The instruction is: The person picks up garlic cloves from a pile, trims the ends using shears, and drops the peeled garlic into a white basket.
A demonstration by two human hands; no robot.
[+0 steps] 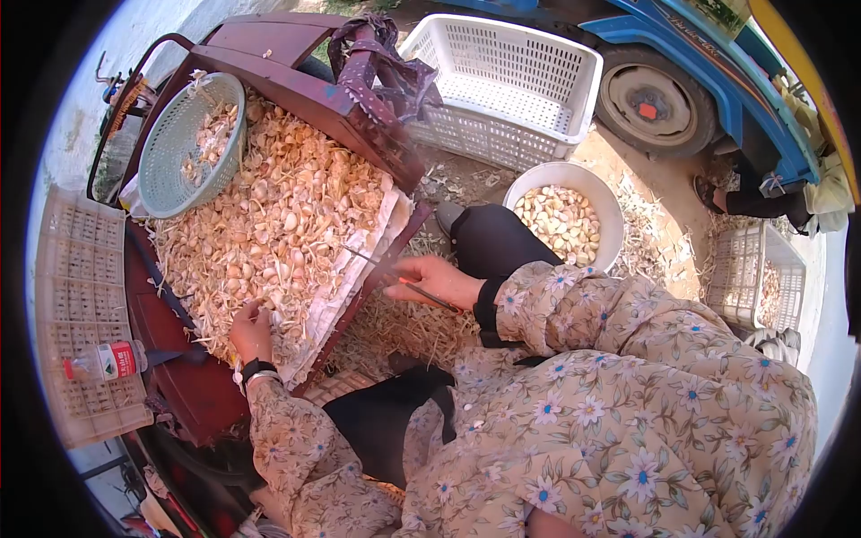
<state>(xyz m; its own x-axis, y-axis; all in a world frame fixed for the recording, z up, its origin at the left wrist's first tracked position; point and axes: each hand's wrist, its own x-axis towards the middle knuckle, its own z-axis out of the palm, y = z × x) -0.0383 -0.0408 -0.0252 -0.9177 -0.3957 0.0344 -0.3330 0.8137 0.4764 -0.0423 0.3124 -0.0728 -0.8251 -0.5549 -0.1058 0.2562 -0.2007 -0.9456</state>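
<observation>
Head view.

Shows the left hand [251, 327] on the garlic [278, 215] at the 6 o'clock edge of the heap, fingers curled down into the skins. Cannot tell whether the grip is closed on a bulb or merely pressing. Black watch [257, 368] at the wrist.

Shows the right hand [439, 280] at 4 o'clock of the heap, just off the counter [193, 394] edge, grip closed on a thin tool [366, 259]. Tip blurred, pointing toward 10 o'clock, low over the white cloth [387, 211] under the heap.

Location of the garlic: spread across the cloth on the counter, reaching the green basket [161, 170] at 11 o'clock. More cloves in the white bucket [560, 170] at 3 o'clock, beside the knee. Bottle [106, 361] lying at 8 o'clock on a pale tray [81, 269].

Hazards, as judged:
- Cut to the left hand. Tip aimed broadly toward it, nothing between. Cause: a slip or overshoot of the tool.
- Torn cloth. Cause: too deep a stroke with the tip so low.
- Spill off the 5 o'clock edge, cloth overhanging there and heap loose. Cause: a tug or sweep by either wrist.
- Lost hold on the tool, handle thin and probably dusty with skins. Cause: a slackened grip.
</observation>
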